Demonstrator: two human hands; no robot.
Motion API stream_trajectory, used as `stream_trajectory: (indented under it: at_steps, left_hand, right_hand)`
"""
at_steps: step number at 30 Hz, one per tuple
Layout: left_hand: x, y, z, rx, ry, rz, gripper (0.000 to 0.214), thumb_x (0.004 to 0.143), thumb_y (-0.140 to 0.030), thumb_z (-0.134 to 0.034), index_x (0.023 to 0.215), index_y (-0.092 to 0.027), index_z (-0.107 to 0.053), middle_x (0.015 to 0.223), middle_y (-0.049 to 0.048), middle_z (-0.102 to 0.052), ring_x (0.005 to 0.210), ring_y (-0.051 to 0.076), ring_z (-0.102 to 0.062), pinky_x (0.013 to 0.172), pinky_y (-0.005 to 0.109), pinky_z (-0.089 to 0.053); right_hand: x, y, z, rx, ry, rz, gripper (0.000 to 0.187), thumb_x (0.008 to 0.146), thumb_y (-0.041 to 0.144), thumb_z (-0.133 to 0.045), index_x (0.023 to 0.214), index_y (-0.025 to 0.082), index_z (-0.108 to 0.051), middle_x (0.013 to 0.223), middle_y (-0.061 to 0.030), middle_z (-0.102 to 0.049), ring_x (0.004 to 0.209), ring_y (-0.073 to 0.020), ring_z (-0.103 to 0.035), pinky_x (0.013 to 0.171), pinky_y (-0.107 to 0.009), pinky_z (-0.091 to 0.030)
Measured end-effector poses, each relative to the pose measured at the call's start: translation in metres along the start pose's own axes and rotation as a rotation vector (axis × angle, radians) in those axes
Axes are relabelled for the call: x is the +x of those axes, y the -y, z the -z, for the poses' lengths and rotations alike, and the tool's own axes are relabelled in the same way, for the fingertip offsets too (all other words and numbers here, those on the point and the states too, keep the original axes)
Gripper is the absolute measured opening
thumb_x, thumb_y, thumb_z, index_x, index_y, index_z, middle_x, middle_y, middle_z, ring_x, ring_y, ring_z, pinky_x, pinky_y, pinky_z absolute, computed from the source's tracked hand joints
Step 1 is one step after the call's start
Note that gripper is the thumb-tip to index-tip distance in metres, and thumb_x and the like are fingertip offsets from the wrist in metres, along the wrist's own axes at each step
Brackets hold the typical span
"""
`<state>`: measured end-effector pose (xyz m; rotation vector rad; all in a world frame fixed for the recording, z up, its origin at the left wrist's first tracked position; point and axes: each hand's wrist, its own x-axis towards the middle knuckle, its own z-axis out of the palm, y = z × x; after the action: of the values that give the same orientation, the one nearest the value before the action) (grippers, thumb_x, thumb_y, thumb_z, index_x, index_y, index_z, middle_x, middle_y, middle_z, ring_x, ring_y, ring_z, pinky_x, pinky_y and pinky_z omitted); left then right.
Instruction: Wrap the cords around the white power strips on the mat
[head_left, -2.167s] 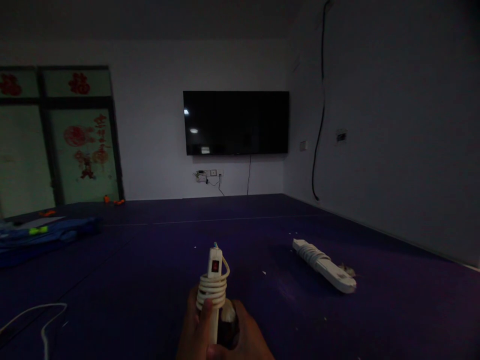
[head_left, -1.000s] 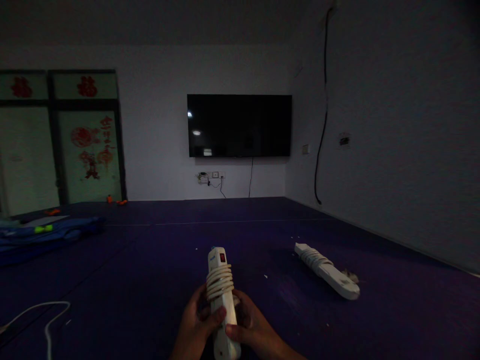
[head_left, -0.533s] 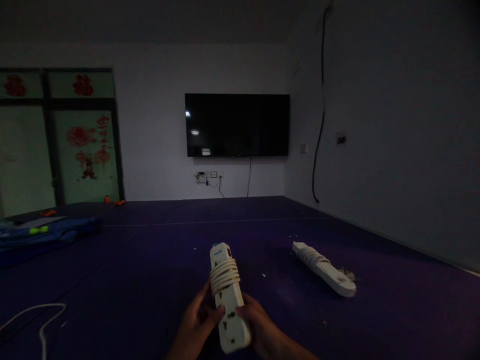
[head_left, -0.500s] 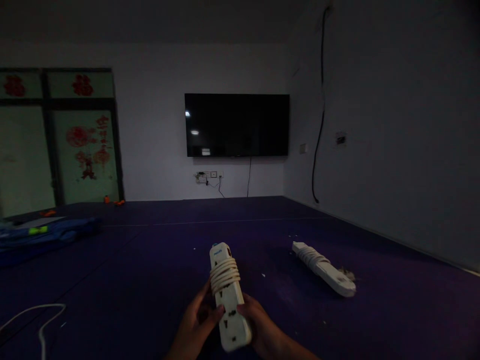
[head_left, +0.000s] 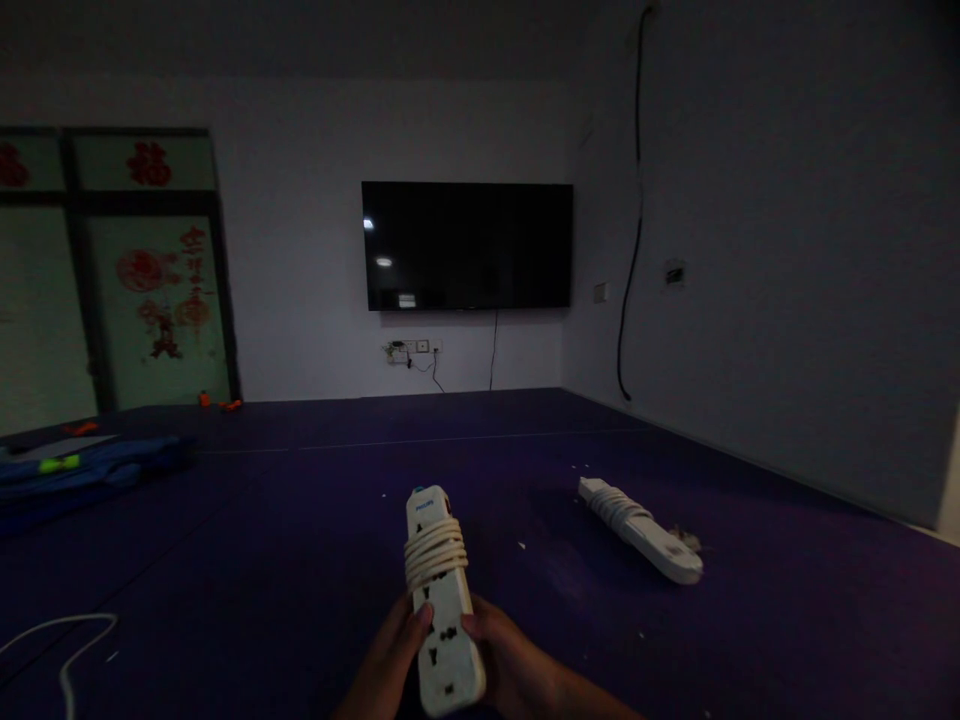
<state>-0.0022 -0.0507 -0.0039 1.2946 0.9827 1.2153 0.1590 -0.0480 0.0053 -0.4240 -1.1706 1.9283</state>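
Note:
I hold a white power strip [head_left: 442, 620] in front of me, socket side up, with its cord wound round the upper half. My left hand [head_left: 390, 660] grips its left edge, thumb on the face. On the strip's right edge my right hand [head_left: 510, 665] is closed. A second white power strip [head_left: 640, 530] with its cord wrapped round it lies on the purple floor to the right, out of reach of both hands.
The room is dim. A dark TV [head_left: 466, 245] hangs on the far wall above a wall socket [head_left: 412, 347]. A blue bundle [head_left: 82, 470] lies at the left, and a loose white cable [head_left: 64, 640] at the lower left. Glass doors [head_left: 112, 270] stand at the left.
I have turned the strip in my hands from edge-on, with the red switch showing, to flat with the sockets facing up. It now sits lower. The second strip has not moved.

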Motion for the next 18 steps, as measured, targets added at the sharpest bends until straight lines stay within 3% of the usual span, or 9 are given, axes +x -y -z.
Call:
stream_trajectory:
  at_steps: [8,13,18]
  left_hand:
    - [-0.0043,-0.0059,-0.0042,0.061,0.016,0.021,0.067,0.067,-0.068,-0.059,0.112,-0.019,-0.062,0.118,0.0098,-0.064,0.116,0.031,-0.052,0.101,0.040,-0.037]
    - [-0.0034,-0.0037,-0.0034,0.087,-0.002,0.005,0.067,0.067,-0.067,-0.059,0.112,-0.017,-0.061,0.127,0.0107,-0.057,0.120,0.030,-0.048,0.105,0.039,-0.033]
    - [-0.0045,-0.0046,-0.0052,0.076,0.013,-0.017,0.065,0.068,-0.066,-0.058,0.112,-0.018,-0.062,0.123,0.0099,-0.061,0.117,0.029,-0.050,0.102,0.038,-0.036]
  right_hand:
    - [0.0000,0.0046,-0.0048,0.075,0.015,-0.017,0.050,0.057,0.036,-0.066,0.101,0.014,-0.060,0.091,-0.0098,-0.068,0.096,-0.0275,-0.060,0.089,-0.042,-0.039]
    - [0.0016,0.0028,-0.0035,0.084,0.018,0.002,0.047,0.056,0.032,-0.063,0.099,0.015,-0.060,0.089,-0.0083,-0.068,0.092,-0.0268,-0.061,0.089,-0.041,-0.039]
    - [0.0021,0.0012,-0.0007,0.079,0.014,0.001,0.050,0.056,0.033,-0.063,0.103,0.016,-0.058,0.091,-0.0082,-0.067,0.094,-0.0270,-0.060,0.088,-0.041,-0.039]
